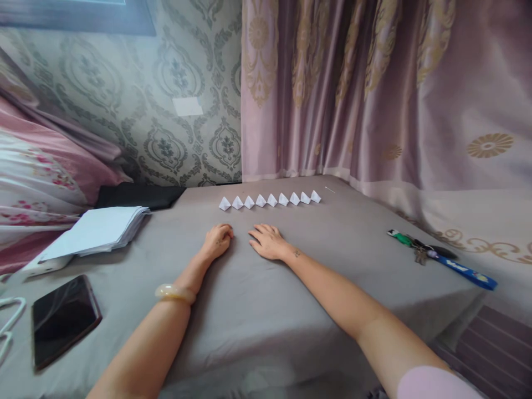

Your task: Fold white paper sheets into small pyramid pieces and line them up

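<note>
Several small white folded paper boats (pixel 272 200) stand in a row across the far part of the grey cloth. Below the left end of that row, my left hand (pixel 218 241) rests on the cloth with its fingers curled in, and I see nothing in it. A pale bangle (pixel 174 293) circles that forearm. My right hand (pixel 268 241) lies palm down with the fingers spread, below the middle of the row. Neither hand touches a boat, and a gap of bare cloth separates the two hands.
At the left lie a stack of white paper (pixel 100 227), a black flat case (pixel 139 195) and a dark phone (pixel 65 321) near a white cable (pixel 12 324). Keys (pixel 420 255) on a blue strap (pixel 467 271) sit by the right edge. Curtains (pixel 316 88) hang behind.
</note>
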Demonstrator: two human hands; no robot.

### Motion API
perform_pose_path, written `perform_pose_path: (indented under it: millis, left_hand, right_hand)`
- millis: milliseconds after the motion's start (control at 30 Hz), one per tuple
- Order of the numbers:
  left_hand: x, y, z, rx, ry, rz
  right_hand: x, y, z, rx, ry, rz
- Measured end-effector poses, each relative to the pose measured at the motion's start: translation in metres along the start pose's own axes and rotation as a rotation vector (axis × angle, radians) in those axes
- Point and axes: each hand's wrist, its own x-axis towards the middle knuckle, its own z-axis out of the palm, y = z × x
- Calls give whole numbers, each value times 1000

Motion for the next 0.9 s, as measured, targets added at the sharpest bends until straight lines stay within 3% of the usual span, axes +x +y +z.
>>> perform_pose_path:
  millis: [233, 433, 700, 900]
  left_hand:
    - [-4, 5, 7, 138, 149, -123]
    - [-2, 10, 9, 189, 26, -161]
    - [-1, 12, 8, 252, -18, -175]
    - [1, 14, 5, 303, -169, -173]
  right_hand:
    - [1, 2, 3, -2, 6, -2]
    - [2, 3, 5, -5, 7, 1]
    - [2, 3, 5, -10, 15, -1]
    - [-2, 0, 4, -26, 41, 10]
